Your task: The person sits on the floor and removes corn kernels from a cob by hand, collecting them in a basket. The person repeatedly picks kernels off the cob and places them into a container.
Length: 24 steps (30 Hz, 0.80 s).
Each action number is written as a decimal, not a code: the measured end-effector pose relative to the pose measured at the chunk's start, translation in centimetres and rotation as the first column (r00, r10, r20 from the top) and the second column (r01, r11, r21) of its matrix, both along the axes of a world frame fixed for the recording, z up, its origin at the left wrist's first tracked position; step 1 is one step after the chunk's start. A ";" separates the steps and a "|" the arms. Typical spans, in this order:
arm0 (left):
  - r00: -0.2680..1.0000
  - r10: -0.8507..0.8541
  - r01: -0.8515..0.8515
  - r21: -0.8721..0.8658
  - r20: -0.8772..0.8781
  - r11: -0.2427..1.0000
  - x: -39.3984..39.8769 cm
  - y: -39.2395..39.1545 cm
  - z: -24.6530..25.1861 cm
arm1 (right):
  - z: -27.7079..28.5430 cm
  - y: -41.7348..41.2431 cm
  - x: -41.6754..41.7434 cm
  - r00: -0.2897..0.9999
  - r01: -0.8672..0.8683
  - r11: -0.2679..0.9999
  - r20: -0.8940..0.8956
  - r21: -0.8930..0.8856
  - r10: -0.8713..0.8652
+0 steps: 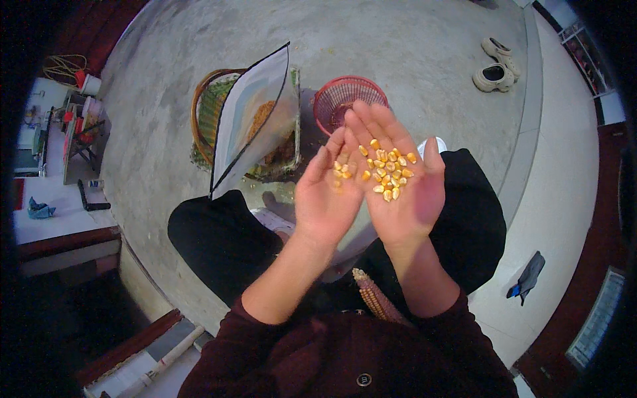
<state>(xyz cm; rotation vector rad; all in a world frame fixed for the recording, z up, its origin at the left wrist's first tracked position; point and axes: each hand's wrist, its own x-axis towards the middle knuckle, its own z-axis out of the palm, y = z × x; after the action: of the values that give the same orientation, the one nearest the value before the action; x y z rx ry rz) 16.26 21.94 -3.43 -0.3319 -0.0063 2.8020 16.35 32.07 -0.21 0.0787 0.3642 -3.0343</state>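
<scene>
My left hand and my right hand are side by side, palms up, fingers stretched forward and lightly cupped. Loose yellow corn kernels lie on the right palm and lower fingers. A smaller group of kernels rests on the left palm. On my lap, between the forearms, lies a partly shelled corn cob, with some kernel rows left and bare reddish cob showing. Just beyond the fingertips stands a red plastic mesh basket, partly hidden by the hands.
Left of it, a green woven basket with a brown handle stands behind a translucent, black-edged sheet or bag; orange-brown material shows through. Beige clogs sit on the concrete floor. A dark cloth-like item lies on pale tiles.
</scene>
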 end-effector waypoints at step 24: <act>1.000 0.010 -0.010 0.269 0.000 0.963 0.5 2.2 1.8 | -2.0 0.0 0.0 0.780 0.623 0.453 -0.555 0.638 -0.290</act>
<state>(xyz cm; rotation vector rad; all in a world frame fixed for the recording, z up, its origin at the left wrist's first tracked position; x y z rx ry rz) 16.71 24.12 -1.62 -0.2631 -0.3865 2.7632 16.32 32.05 -2.25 -0.4307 2.0753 -3.0202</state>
